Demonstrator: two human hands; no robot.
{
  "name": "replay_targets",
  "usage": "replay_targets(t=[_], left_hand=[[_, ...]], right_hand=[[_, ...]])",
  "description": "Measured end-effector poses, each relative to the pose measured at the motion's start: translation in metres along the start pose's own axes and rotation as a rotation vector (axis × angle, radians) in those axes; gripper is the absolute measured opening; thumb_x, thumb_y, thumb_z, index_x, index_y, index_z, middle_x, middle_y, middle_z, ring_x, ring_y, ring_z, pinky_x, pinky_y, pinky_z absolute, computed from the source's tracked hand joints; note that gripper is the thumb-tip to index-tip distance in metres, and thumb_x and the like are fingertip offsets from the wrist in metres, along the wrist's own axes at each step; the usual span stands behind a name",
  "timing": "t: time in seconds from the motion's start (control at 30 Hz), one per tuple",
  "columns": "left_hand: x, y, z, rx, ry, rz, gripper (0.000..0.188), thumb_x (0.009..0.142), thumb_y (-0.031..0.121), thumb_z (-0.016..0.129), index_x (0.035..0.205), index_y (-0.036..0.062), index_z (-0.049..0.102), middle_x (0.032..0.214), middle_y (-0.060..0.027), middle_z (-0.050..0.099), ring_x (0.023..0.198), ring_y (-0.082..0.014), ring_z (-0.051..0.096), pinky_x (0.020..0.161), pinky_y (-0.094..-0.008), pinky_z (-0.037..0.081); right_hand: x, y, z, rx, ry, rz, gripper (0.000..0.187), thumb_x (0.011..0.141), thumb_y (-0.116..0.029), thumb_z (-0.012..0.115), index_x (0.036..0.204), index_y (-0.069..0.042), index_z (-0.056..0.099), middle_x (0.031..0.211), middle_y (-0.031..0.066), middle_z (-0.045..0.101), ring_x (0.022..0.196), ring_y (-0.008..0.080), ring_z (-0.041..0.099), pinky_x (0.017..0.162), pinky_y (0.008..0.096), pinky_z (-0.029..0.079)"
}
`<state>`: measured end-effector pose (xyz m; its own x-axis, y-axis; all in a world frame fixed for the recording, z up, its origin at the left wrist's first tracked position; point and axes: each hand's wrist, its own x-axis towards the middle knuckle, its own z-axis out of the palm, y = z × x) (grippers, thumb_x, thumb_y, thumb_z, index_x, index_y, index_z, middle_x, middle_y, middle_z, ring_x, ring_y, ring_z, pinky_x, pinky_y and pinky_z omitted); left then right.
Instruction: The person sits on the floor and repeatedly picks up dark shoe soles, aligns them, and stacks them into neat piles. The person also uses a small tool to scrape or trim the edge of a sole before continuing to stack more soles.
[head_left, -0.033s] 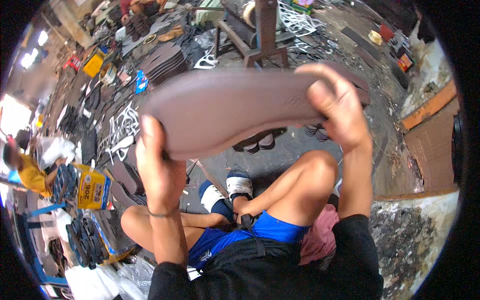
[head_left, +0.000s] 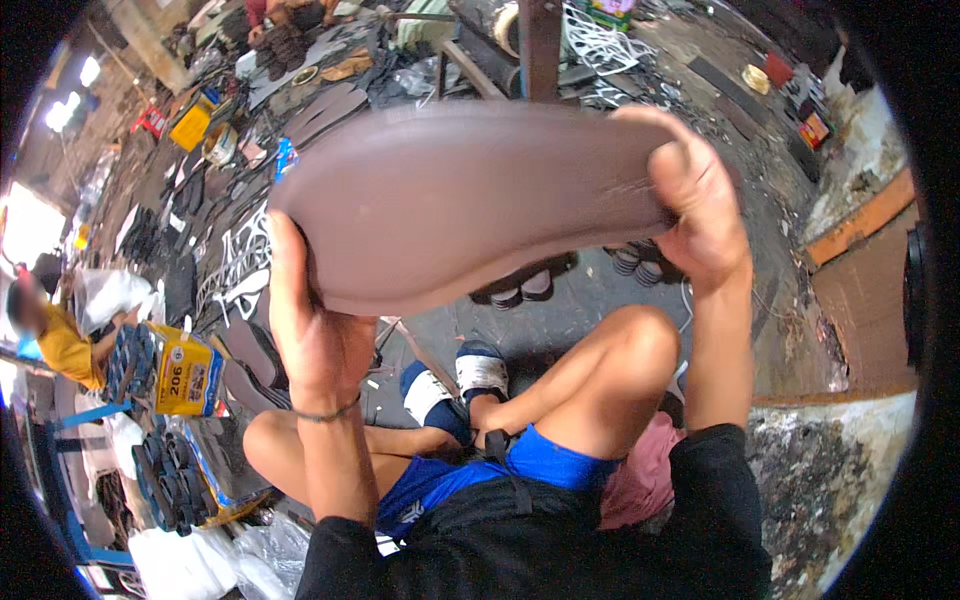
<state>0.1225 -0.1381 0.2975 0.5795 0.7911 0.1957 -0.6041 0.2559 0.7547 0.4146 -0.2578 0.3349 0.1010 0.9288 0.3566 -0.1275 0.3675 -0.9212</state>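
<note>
A large brown shoe sole [head_left: 470, 210] is held up in front of me, its broad face turned toward me and slightly blurred. My left hand [head_left: 320, 340] grips the wide end, thumb along the edge and fingers mostly hidden behind. At the narrow end, my right hand [head_left: 705, 215] is closed round the sole, thumb pressed on its face. Beneath the sole, small stacks of dark pieces [head_left: 535, 285] lie on the floor, partly covered by it. More brown soles [head_left: 255, 355] lie beyond my left forearm.
Stacked soles [head_left: 325, 115] and white cut-out frames [head_left: 240, 265] lie among floor scraps. A wooden post [head_left: 540, 55] stands ahead. To the left are a yellow box [head_left: 187, 375], dark sandals [head_left: 170, 480] and a person in yellow [head_left: 68, 345]. A stained wall [head_left: 830, 490] borders my right.
The sole has risen slightly and its face has tipped more fully toward me. Both hands have moved with it, keeping their grip on its two ends.
</note>
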Motion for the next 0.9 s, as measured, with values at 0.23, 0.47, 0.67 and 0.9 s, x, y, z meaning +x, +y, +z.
replay_targets(t=[0.23,0.47,0.67,0.9], left_hand=[[0.115,-0.056,-0.041,0.187,0.125,0.096,0.044,0.102,0.035,0.060,0.131,0.0020,0.051,0.127,-0.0124,0.062,0.111,-0.0230,0.066,0.094,-0.0446,0.058],[0.161,-0.209,-0.234,1.016,0.456,-0.172,0.067,0.083,0.036,0.084,0.129,-0.0068,0.061,0.115,-0.0138,0.067,0.096,-0.0178,0.066,0.077,-0.0304,0.055],[0.148,-0.252,-0.236,1.240,0.406,-0.350,0.068,0.075,0.034,0.085,0.125,-0.0072,0.065,0.122,-0.0290,0.066,0.114,-0.0367,0.066,0.098,-0.0427,0.052],[0.134,-0.237,-0.217,1.598,0.296,-0.200,0.066,0.079,0.044,0.081,0.118,-0.0083,0.068,0.111,-0.0284,0.068,0.105,-0.0402,0.066,0.096,-0.0439,0.052]], right_hand=[[0.107,0.064,-0.065,-0.183,0.114,0.158,0.052,0.099,-0.042,0.062,0.132,-0.002,0.057,0.116,0.0086,0.067,0.104,0.0205,0.067,0.081,0.0400,0.060],[0.104,0.338,-0.135,-0.731,0.514,0.338,0.053,0.076,-0.040,0.088,0.106,0.001,0.071,0.108,0.0162,0.072,0.101,0.0243,0.067,0.091,0.0379,0.052],[0.074,0.367,-0.153,-1.137,0.426,0.373,0.049,0.082,-0.041,0.080,0.107,0.000,0.072,0.109,0.0228,0.071,0.101,0.0367,0.068,0.092,0.0424,0.052],[0.075,0.364,-0.152,-1.054,0.345,0.455,0.055,0.089,-0.042,0.073,0.120,0.003,0.067,0.118,0.0241,0.069,0.115,0.0362,0.065,0.099,0.0410,0.050]])
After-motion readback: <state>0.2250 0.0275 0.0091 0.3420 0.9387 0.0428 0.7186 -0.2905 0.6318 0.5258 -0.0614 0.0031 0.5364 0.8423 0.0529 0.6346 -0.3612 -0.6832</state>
